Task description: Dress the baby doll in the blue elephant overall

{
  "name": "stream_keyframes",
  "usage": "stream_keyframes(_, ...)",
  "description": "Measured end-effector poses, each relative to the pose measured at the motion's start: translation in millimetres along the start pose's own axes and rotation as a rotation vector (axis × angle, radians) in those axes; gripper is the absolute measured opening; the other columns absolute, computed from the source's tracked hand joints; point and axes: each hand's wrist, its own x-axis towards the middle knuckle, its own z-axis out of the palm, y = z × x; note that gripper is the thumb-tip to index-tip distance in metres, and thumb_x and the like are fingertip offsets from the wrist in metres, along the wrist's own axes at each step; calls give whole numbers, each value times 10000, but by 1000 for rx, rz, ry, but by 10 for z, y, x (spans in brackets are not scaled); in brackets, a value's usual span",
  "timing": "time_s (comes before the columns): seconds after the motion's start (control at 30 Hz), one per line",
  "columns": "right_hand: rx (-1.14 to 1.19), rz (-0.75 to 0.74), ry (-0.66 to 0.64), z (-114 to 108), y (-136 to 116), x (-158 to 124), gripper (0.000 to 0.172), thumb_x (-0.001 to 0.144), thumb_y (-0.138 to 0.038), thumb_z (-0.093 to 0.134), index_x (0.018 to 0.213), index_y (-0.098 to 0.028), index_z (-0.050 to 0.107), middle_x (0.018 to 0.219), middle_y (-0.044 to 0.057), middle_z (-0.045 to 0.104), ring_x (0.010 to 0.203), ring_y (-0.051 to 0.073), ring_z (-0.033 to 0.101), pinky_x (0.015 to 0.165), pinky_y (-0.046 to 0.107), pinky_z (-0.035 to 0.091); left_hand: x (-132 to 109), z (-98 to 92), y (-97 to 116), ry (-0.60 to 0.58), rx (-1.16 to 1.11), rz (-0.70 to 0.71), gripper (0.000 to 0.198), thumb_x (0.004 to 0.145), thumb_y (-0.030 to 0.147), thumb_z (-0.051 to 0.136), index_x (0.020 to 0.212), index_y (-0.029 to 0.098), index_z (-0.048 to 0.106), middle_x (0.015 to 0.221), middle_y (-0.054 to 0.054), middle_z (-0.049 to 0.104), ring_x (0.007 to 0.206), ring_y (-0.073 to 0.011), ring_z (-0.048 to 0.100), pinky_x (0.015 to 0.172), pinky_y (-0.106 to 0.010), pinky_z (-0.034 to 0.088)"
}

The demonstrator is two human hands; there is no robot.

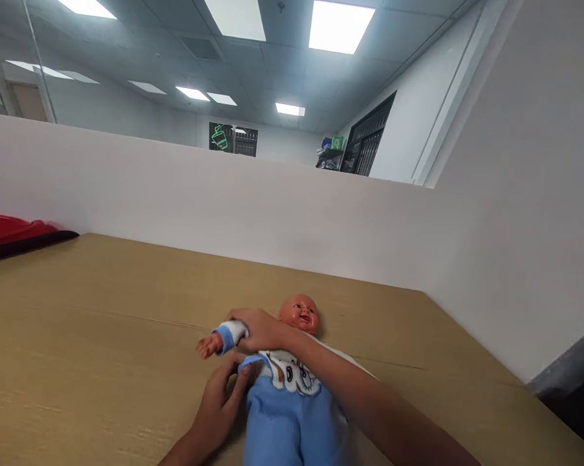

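Note:
A baby doll (304, 312) lies on its back on the tan table, its head toward the wall. It wears blue trousers (292, 414) and a white top with an embroidered animal face (292, 374). My right hand (261, 329) reaches across the doll's chest and is closed around its upper arm, over the white sleeve (234, 330) with a blue cuff. The doll's small hand (208, 345) sticks out of that cuff. At the doll's side, my left hand (224, 391) pinches the blue edge of the clothing (253, 361) between thumb and fingers.
The tan tabletop (102, 349) spreads around the doll. Behind it stands a low white wall (253, 213), with glass above; another white wall (515, 226) rises at the right. A red object with a dark rim (15, 232) sits at the far left.

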Motion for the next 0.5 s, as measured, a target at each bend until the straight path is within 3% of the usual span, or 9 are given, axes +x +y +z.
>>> stream_keyframes(0.1, 89, 14, 106, -101, 34, -188, 442, 737, -47, 653, 1159, -180, 649, 1067, 34, 720, 918, 190, 651, 792, 261, 479, -5, -5, -3, -2, 36, 45, 516, 987, 683, 547, 887, 215, 741, 829, -71, 746, 796, -272, 682, 784, -356, 568)
stream_keyframes(0.23, 158, 42, 138, -145, 105, -351, 413, 672, -27, 625, 1039, -214, 662, 973, 0, 709, 891, 194, 647, 791, 264, 481, -51, -22, -140, 44, 93, 51, 540, 964, 717, 555, 931, 213, 744, 852, -92, 765, 814, -297, 700, 839, -407, 582)
stream_keyframes(0.4, 148, 25, 136, -188, 136, -390, 401, 640, -29, 675, 999, -208, 682, 1024, 37, 719, 985, 245, 643, 896, 335, 496, -122, -9, -290, 266, 30, 81, 542, 942, 764, 564, 1005, 237, 671, 1130, -139, 765, 1132, -357, 697, 1025, -471, 561)
stream_keyframes(0.43, 148, 1, 124, -197, 121, -394, 392, 647, -38, 701, 999, -211, 691, 1029, 37, 726, 1000, 250, 644, 924, 347, 497, -115, -3, -266, 309, 1, 77, 529, 938, 760, 581, 1026, 243, 648, 1141, -129, 754, 1140, -347, 690, 1032, -465, 556)
stream_keyframes(0.5, 158, -57, 97, -206, 77, -411, 341, 692, -57, 722, 991, -221, 714, 1056, 38, 743, 1042, 251, 652, 999, 367, 485, -59, 1, -149, 358, -68, 33, 506, 937, 751, 602, 1045, 257, 608, 1021, -72, 732, 997, -297, 694, 902, -402, 586)
